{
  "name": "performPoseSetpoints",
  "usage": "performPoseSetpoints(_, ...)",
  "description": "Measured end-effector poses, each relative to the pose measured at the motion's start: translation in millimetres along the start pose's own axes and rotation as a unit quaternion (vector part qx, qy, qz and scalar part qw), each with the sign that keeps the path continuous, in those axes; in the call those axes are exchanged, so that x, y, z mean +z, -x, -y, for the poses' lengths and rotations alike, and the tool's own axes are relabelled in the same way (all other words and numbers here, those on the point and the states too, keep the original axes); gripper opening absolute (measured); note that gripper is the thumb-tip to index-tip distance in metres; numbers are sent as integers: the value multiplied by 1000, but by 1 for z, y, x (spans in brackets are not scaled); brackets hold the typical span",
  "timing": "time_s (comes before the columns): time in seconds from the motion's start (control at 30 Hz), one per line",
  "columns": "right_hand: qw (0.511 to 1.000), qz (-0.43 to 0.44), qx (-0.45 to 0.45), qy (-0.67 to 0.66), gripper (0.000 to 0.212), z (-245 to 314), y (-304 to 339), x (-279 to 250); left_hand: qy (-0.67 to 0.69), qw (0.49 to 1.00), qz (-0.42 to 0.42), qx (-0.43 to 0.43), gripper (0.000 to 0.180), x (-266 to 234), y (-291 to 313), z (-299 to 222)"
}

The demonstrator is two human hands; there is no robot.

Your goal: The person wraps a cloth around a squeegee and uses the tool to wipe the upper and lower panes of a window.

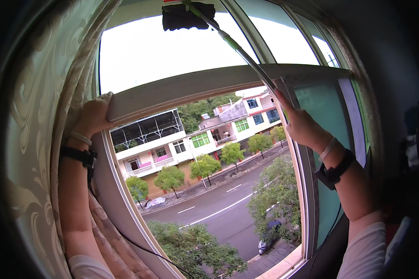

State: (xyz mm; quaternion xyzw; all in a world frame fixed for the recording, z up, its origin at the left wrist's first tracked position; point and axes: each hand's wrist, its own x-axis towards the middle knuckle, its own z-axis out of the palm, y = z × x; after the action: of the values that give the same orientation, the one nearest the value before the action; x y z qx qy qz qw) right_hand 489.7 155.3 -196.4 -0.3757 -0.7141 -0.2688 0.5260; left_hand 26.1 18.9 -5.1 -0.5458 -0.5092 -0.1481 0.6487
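Observation:
My right hand (303, 128) is closed around the handle of a window-cleaning mop (246, 56), index finger laid along the pole. The pole slants up and left to a head with a dark, fluffy cloth pad (186, 17), which lies against the upper window pane (158, 56). Part of the mop head is cut off by the top of the picture. At the left, my left hand (96, 113) grips the end of the window frame's crossbar (181, 86), beside the curtain. Each wrist wears a black strap with a small device.
A patterned beige curtain (37, 111) hangs at the left. Below the crossbar the window opening looks down on a road (214, 211), trees and buildings. A greenish sliding pane (319, 109) stands at the right. Thin black cables trail from both wrists.

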Motion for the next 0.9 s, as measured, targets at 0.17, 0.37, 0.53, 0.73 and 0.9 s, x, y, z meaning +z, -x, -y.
performPoseSetpoints(0.17,992,-83,-24,90,86,-24,-108,-13,3,1000,-3,6,86,-2,-3,0)
performPoseSetpoints(0.37,999,37,25,-22,94,-24,15,27,-23,1000,-8,2,82,-1,4,1)
performPoseSetpoints(0.53,992,62,72,-79,92,-27,185,48,-24,1000,4,-7,80,-10,6,-1)
performPoseSetpoints(0.73,979,96,104,-145,89,26,241,23,-10,999,-22,25,79,-14,2,-8)
performPoseSetpoints(0.9,959,111,108,-236,89,74,246,40,3,1000,3,-6,100,-5,9,-5)
